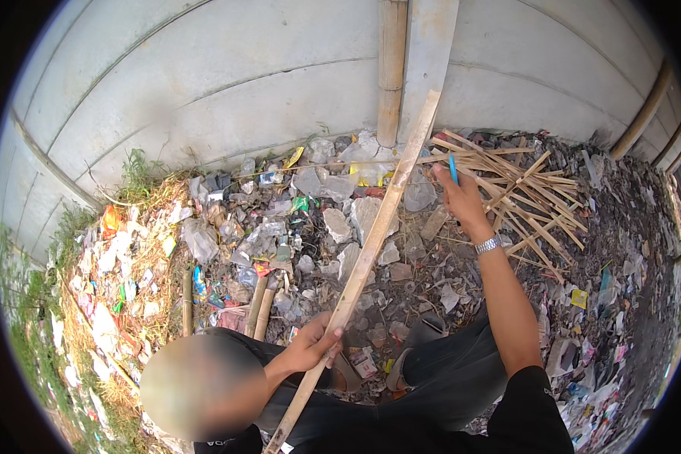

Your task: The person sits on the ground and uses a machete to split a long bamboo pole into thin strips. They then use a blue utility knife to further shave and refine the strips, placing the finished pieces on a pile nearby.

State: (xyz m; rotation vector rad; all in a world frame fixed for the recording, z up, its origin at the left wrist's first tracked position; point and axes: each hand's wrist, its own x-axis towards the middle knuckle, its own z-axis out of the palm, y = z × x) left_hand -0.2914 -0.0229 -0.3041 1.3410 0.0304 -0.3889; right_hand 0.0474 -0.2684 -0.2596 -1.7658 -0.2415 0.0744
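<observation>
A long, split bamboo strip [378,221] slants from the lower edge up toward the wall. My left hand [315,344] is closed round its lower part, above my legs. To the right of the strip, my right hand [461,200] is closed on a slim blue object [452,168]. Its upper end sticks up past the fingers; what kind of thing it is, I cannot tell. A metal-banded watch [488,244] sits on that wrist. A blurred patch hides part of my left forearm.
A loose pile of bamboo strips [533,189] lies right of my right hand. Litter and broken concrete [339,225] cover the ground. Ahead stands a grey panel wall [280,83] with a bamboo pole [391,72]. Short bamboo pieces [262,310] stand left of my legs.
</observation>
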